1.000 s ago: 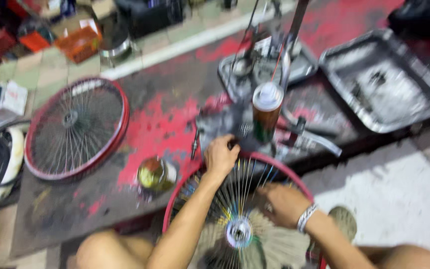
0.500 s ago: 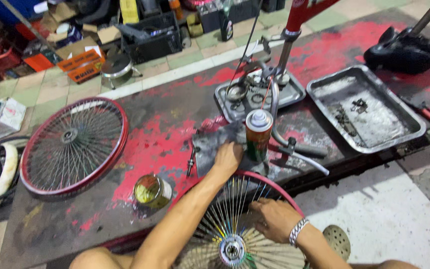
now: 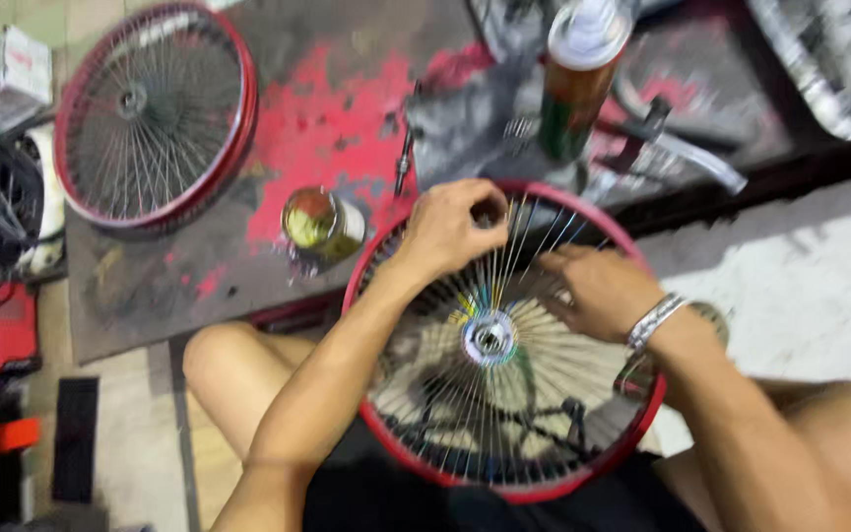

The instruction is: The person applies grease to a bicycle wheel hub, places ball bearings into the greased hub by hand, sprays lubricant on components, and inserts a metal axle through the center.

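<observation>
A red-rimmed spoked wheel [image 3: 396,448] lies flat over my lap, its shiny hub [image 3: 490,338] in the middle. My left hand [image 3: 450,229] rests at the wheel's far edge, fingers curled around the spokes near the rim. My right hand [image 3: 598,289], with a metal bracelet at the wrist, lies on the spokes to the right of the hub, fingers pinching among them. What exactly each hand grips is blurred.
A second red wheel [image 3: 150,113] lies at the far left on a grey, red-stained board [image 3: 327,118]. A small open tin [image 3: 319,225] stands beside my left hand. A spray can [image 3: 578,84] stands beyond the rim, with a screwdriver [image 3: 404,153] and a metal tray [image 3: 829,69] nearby.
The camera has dropped closer, so the wheel fills more of the view. Both hands have stayed on the spokes, the right one shifted slightly up toward the rim.
</observation>
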